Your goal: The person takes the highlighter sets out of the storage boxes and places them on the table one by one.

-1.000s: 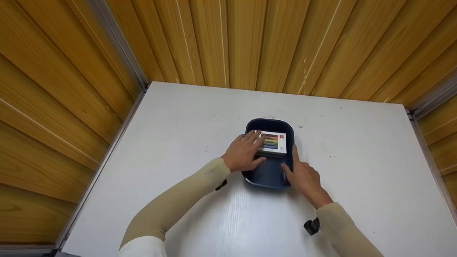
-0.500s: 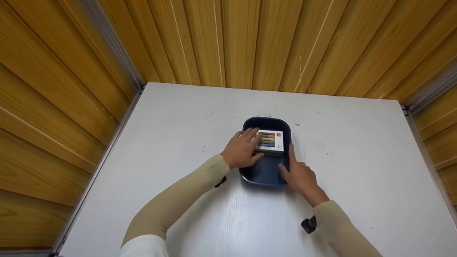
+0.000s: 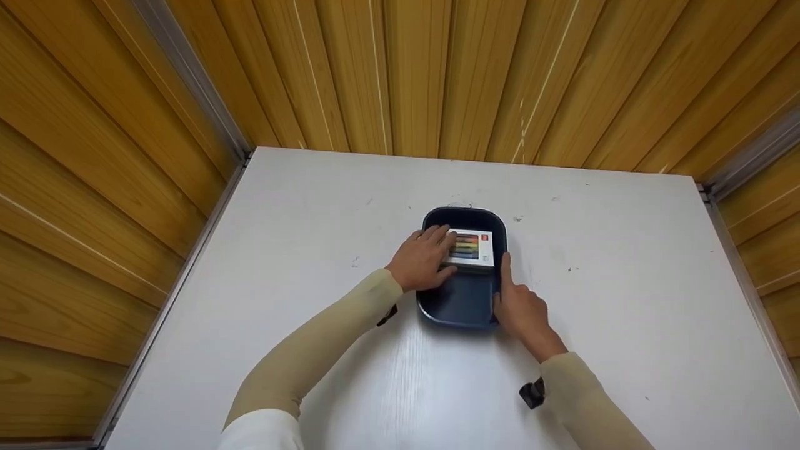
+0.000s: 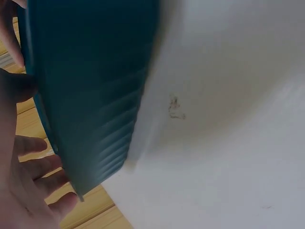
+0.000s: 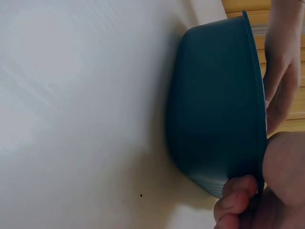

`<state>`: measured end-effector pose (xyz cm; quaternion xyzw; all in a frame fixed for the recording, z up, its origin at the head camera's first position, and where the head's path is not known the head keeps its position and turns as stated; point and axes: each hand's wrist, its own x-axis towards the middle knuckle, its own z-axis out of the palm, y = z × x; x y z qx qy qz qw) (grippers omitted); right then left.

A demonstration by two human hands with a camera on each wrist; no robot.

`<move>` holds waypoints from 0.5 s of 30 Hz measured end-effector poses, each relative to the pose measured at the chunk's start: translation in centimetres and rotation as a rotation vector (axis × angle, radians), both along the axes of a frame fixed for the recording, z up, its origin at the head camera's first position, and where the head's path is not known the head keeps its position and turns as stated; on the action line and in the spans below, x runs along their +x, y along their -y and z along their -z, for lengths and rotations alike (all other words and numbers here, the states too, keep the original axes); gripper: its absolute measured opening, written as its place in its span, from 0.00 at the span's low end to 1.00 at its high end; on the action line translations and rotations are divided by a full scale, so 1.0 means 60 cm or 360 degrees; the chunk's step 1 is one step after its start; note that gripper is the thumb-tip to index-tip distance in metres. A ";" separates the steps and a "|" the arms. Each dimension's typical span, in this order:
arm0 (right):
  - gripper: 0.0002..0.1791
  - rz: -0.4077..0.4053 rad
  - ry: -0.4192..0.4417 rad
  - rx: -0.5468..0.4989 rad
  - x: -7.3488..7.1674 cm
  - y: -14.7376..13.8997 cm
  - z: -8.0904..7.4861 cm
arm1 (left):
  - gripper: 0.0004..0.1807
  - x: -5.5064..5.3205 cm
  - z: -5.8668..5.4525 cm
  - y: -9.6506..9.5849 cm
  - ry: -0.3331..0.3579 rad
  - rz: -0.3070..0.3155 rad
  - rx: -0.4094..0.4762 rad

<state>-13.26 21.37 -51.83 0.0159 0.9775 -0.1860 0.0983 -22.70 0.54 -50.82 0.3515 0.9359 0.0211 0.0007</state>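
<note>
A dark blue plastic bin (image 3: 460,303) stands lengthwise on the table in the head view. Inside its far half lies a white box (image 3: 487,251) printed with rainbow-coloured bars. My left hand (image 3: 420,261) reaches over the bin's left rim, its fingers stretched across the box's left part and its thumb by the near edge. My right hand (image 3: 524,312) grips the bin's right wall, index finger straight along the outside, thumb over the rim. In the right wrist view several curled fingertips (image 5: 233,198) press the bin's outer wall. My left hand hides the box's left side.
The white table (image 3: 325,206) has small dark marks and scratches. Wood-look panels (image 3: 412,75) rise behind it and at both sides, with a metal post (image 3: 194,81) at the back left corner. A black wrist camera (image 3: 532,394) hangs under my right sleeve.
My right thumb has drawn in from the bin's inside to its rim. The left hand stays on the box. The whole head view has shifted slightly.
</note>
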 end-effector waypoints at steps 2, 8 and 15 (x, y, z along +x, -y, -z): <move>0.44 0.0002 -0.0001 0.0003 0.000 0.002 0.003 | 0.38 -0.002 0.014 0.002 -0.0003 -0.0011 0.0012; 0.43 -0.0001 -0.0035 0.0040 -0.001 0.007 0.010 | 0.41 -0.005 0.045 0.002 0.0032 -0.0069 0.0124; 0.42 0.0022 -0.0079 0.0043 0.000 0.007 0.010 | 0.41 -0.010 0.045 -0.003 0.0047 -0.0050 0.0128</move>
